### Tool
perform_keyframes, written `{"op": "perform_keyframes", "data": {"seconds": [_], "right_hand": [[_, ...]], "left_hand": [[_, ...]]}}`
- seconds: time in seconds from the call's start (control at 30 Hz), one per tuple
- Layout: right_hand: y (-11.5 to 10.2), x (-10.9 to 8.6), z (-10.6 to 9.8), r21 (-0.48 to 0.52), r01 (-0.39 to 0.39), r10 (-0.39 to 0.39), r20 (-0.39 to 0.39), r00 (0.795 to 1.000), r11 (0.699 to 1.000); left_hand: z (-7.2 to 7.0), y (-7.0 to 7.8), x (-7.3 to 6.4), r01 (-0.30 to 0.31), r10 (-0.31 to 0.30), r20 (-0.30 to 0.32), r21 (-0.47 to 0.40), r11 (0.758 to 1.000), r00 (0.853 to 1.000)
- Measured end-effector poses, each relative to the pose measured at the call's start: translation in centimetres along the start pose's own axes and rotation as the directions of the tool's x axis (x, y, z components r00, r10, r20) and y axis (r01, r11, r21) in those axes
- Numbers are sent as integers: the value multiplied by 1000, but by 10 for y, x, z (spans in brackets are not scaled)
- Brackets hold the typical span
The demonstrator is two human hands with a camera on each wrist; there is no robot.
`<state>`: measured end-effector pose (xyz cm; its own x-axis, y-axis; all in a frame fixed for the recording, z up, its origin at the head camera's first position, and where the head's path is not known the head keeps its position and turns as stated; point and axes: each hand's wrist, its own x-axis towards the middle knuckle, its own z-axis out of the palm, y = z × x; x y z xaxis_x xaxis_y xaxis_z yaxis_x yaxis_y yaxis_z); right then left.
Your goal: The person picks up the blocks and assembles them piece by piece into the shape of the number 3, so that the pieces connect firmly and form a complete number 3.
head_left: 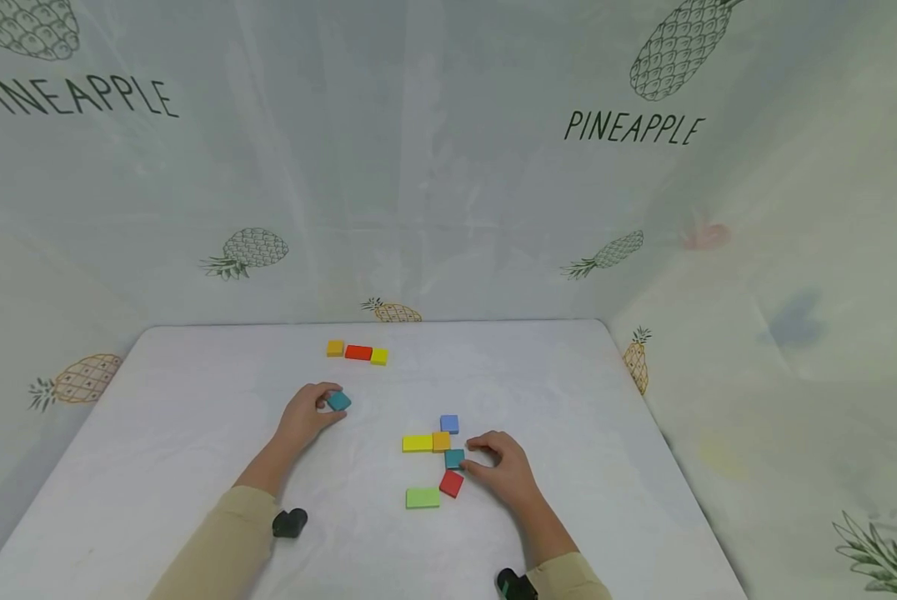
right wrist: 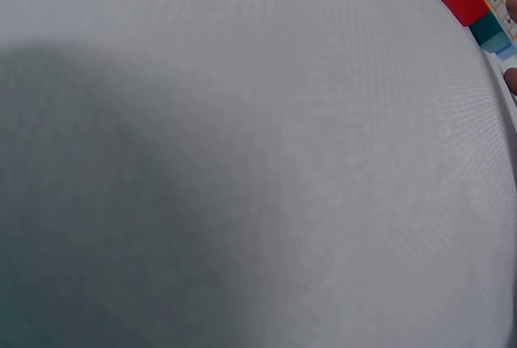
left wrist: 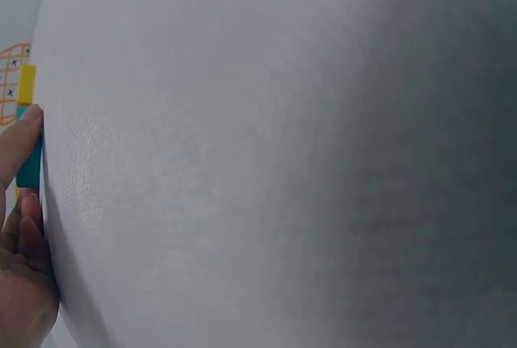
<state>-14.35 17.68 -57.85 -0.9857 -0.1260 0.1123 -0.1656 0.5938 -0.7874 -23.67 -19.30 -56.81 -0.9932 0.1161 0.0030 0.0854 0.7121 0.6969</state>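
Note:
On the left of the table my left hand [head_left: 303, 419] pinches a teal block [head_left: 339, 401] between thumb and fingers. The left wrist view shows that teal block [left wrist: 30, 162] at its left edge, with a fingertip at each end. My right hand [head_left: 504, 471] is beside a cluster of blocks, thumb and fingers spread apart with nothing between them. Its thumb tip is at the right edge of another teal block [head_left: 454, 459]; whether they touch I cannot tell. Around that block lie an orange block [head_left: 441, 442], a yellow block [head_left: 418, 443], a blue block [head_left: 449, 424] and a red block [head_left: 452, 484].
A light green block [head_left: 423, 498] lies left of the red one, nearer me. Farther back are an orange block [head_left: 335, 348], a red block [head_left: 358, 352] and a yellow block [head_left: 379, 357] in a row. Pineapple-printed sheeting [head_left: 418, 167] surrounds the white table [head_left: 568, 375].

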Motion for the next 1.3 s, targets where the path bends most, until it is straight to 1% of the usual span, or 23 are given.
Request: {"op": "perform_keyframes", "data": {"seconds": [0.23,0.37,0.57,0.7,0.83,1.13,1.3], "right_hand": [[1,0,0,19,1,-1,-2,1000,1000],[2,1,0,17,-1,1,3,1000,1000],[2,2,0,22,3,-3,-2,1000,1000],[2,2,-1,13,9,-9,-3,1000,1000],[2,2,-1,9,8,-8,-1,1000,1000],[2,2,-1,2,-2,2,-4,1000,1000],[3,1,0,5,-3,3,-6,1000,1000]], "left_hand": [[3,1,0,17,-17,-4,7,1000,1000],[5,5,-1,24,-24,8,9,1000,1000],[7,18,-9,22,-21,54,-13,1000,998],[9,28,-16,16,-14,75,-34,999,997],[14,35,-21,11,-9,93,-25,1000,996],[25,48,-37,-45,45,122,-7,999,991],[32,54,-46,-65,64,141,1,998,988]]}}
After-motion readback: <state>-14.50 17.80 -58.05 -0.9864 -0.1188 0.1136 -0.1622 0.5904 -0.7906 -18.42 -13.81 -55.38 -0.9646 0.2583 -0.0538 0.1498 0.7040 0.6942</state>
